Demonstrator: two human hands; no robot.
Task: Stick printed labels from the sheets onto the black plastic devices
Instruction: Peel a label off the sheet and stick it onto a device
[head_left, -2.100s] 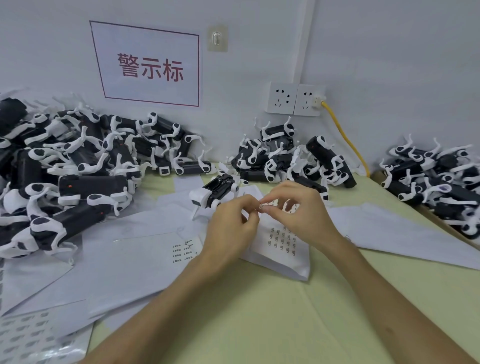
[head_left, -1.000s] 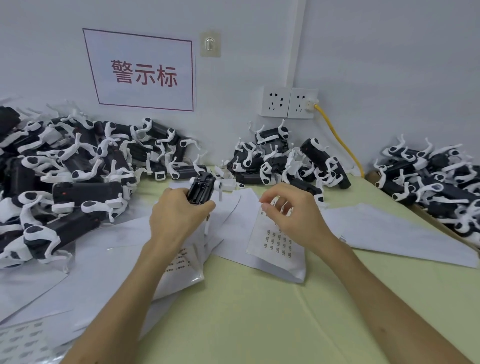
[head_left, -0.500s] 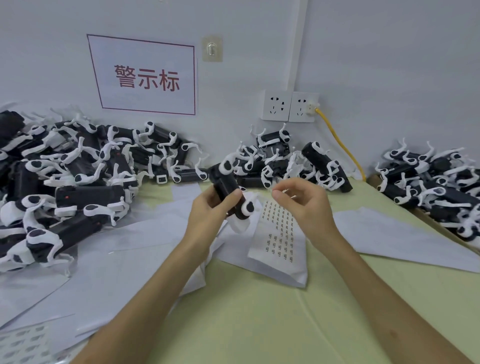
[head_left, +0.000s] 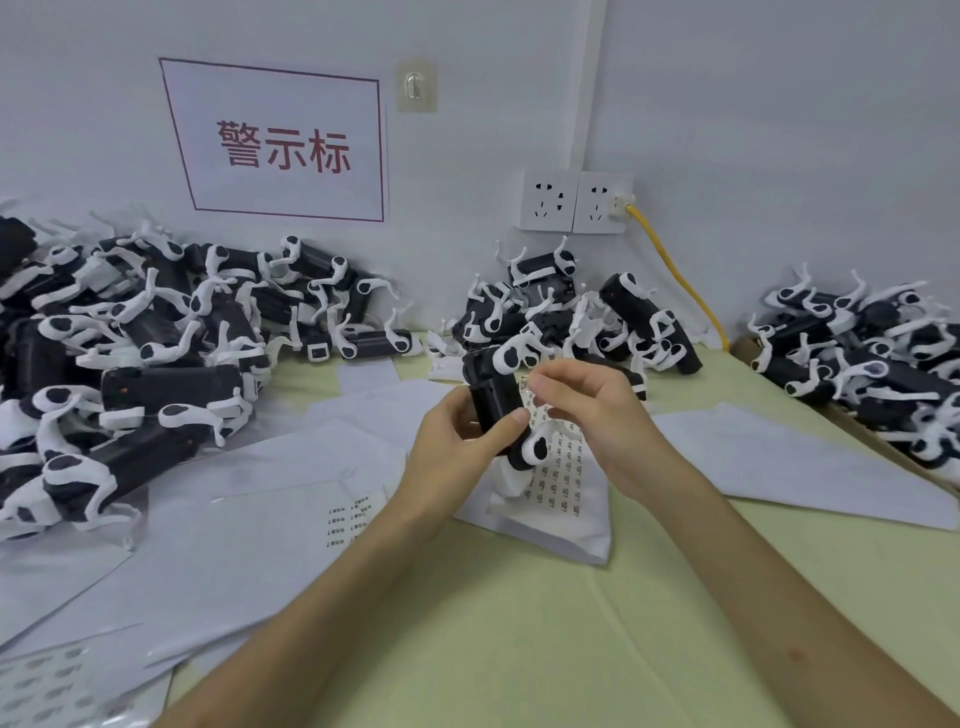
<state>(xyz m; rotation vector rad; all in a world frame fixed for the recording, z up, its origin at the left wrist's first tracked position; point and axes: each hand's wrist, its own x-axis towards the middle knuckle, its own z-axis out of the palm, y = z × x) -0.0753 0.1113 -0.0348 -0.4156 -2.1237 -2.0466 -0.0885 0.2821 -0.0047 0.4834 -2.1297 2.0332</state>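
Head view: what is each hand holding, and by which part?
Left hand grips the black device around its middle; right hand pinches a small label by its edge.

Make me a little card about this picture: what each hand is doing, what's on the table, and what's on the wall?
Left hand: grips one black device
Right hand: pinches a small label at the device
Under the hands: label sheet
Table: three device piles, left, middle, right
Wall: red-lettered sign, sockets, yellow cable
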